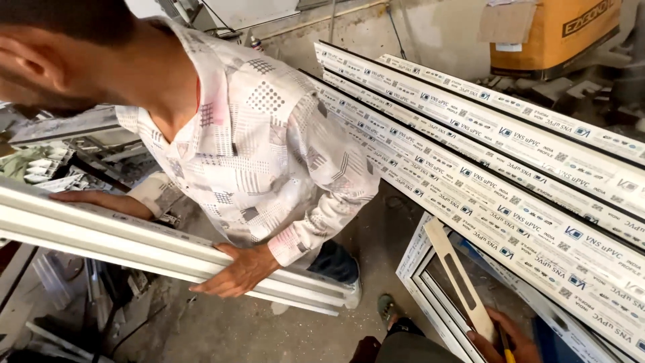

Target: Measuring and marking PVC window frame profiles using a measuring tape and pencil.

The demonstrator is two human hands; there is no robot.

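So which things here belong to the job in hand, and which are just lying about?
In hand: pale slotted wooden strip and yellow tool in right hand, white plastic window frame.
Lying about: stacked film-wrapped white profiles, yellow cardboard box, white offcuts.

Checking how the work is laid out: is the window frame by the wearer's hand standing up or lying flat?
Standing, tilted: the white window frame rests on its lower edge on the floor, leaning toward the stacked profiles.

A person in a patterned shirt (262, 141) bends over a long white profile (134, 245). Wrapped white profiles (510, 181) lean at right. A yellow box (557, 33) stands behind.
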